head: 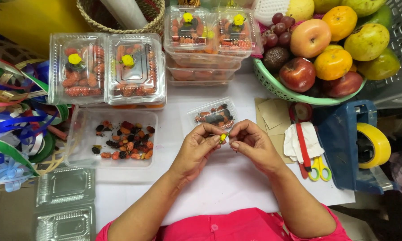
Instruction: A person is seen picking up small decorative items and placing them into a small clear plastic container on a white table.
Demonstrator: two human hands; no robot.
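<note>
A small yellow piece (pixel 223 137) is sitting between the fingertips of both hands, above the middle of the white table (pixel 228 178). The left hand (pixel 196 147) and the right hand (pixel 250 145) are meeting there, fingers pinched together on that piece from either side.

Just beyond the fingers, one small clear box (pixel 213 114) of dark and red berries is lying on the table, close to the hands but not touching them. To the left, one open tray (pixel 82 154) is holding loose berries, its near edge lying beside the left forearm. Behind it, two closed boxes (pixel 107 69) with yellow tops are sitting side by side, and farther back a stack of boxes (pixel 210 40) is showing two more at its top; how many are lying beneath I cannot tell.

Right of the hands, one pair of scissors (pixel 319 168) with yellow handles is lying next to a white cloth (pixel 299 140), and a blue tape holder (pixel 350 145) with one yellow roll is standing at the table's right edge. A green basket (pixel 272 85) of fruit is filling the far right corner. Ribbons (pixel 13 120) are crowding the left edge, and two empty clear lids (pixel 64 205) are lying at the near left.

Bare tabletop is lying open in front of the hands, between the forearms.
</note>
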